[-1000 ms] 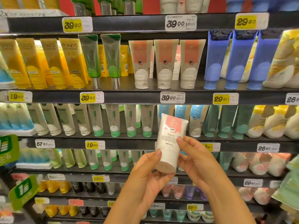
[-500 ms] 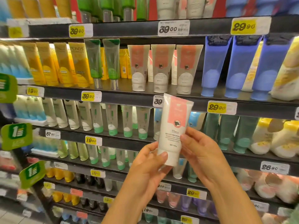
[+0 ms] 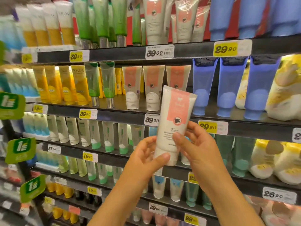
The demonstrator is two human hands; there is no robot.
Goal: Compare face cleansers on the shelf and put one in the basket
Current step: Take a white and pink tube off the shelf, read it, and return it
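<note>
A white cleanser tube (image 3: 175, 121) with a pink label panel stands cap-down in front of the shelves, tilted slightly right. My left hand (image 3: 145, 158) grips its cap end from the left, thumb across the front. My right hand (image 3: 197, 144) holds the tube's lower right side, thumb on the printed text. Three matching pink-and-white tubes (image 3: 153, 87) stand on the shelf just behind it. No basket is in view.
Dark shelves (image 3: 117, 114) carry rows of tubes: yellow ones (image 3: 65, 85), two green ones (image 3: 101, 82), blue ones (image 3: 229, 87), white-green ones (image 3: 97, 134) below. Price tags (image 3: 159, 52) line the shelf edges. Green promo flags (image 3: 20, 150) stick out at left.
The view has tilted upward, so the shelves sit lower in frame. Both hands have raised the tube toward the shelf of matching tubes and turned its pink front toward me.
</note>
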